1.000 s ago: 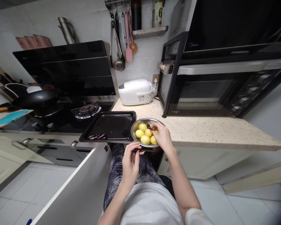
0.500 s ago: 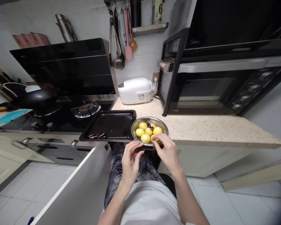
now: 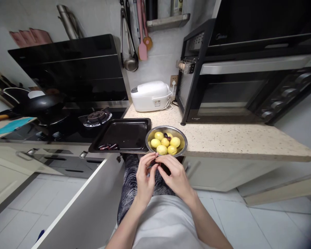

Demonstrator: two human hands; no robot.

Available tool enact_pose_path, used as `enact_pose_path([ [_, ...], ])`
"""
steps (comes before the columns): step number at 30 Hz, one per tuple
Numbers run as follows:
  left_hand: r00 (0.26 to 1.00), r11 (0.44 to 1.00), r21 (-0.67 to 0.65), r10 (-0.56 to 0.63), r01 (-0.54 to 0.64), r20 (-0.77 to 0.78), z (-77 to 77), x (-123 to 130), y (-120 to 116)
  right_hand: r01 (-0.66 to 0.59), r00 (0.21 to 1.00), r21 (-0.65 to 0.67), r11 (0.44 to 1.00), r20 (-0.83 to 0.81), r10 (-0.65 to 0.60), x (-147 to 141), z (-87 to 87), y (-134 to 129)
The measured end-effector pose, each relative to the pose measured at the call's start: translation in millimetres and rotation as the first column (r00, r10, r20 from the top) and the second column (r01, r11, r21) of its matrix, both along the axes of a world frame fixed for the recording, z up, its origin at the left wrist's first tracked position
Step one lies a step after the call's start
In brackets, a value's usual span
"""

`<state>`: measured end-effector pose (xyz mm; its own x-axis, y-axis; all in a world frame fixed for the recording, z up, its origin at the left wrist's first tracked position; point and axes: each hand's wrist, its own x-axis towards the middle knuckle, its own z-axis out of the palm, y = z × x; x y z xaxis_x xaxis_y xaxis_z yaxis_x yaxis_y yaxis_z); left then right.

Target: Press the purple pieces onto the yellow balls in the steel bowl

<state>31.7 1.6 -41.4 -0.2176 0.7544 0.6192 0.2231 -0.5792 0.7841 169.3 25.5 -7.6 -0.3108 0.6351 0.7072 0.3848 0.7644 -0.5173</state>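
My left hand [image 3: 145, 177] and my right hand [image 3: 178, 177] meet just in front of a steel bowl [image 3: 184, 149], fingertips close together. Both are closed in a pinch; whatever lies between the fingers is small and mostly hidden, perhaps dark. Inside the bowl lie several round yellow fruits [image 3: 161, 149], with small dark, glossy oval pieces [image 3: 166, 135] on top. To the left, a black baking tray [image 3: 126, 135] lies flat, its front left corner holding several dark reddish elongated pieces [image 3: 108, 147].
Behind the bowl stands a white rice cooker [image 3: 150, 97], plugged in. An oven [image 3: 230, 93] is on the right of the counter [image 3: 223, 138]. Left are a gas burner [image 3: 97, 116] and a wok [image 3: 43, 104]. An open cabinet door [image 3: 83, 204] juts out beside my legs.
My right hand has moved left and down from the bowl's rim to meet my left hand. The left hand stays nearly in place. The view has shifted slightly.
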Motion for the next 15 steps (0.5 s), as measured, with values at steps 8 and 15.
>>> enact_pose_path([
  [8, 0.995, 0.998, 0.018, -0.052, 0.054, -0.09, 6.9, 4, -4, 0.376, 0.925, -0.027, 0.926, -0.044, -0.377, 29, -0.6, 40],
  [15, 0.979, 0.999, 0.036, -0.029, 0.037, -0.204, 4.8, 2, -3, 0.448, 0.893, -0.075, 0.891, 0.077, -0.442, 33, -1.6, 65],
])
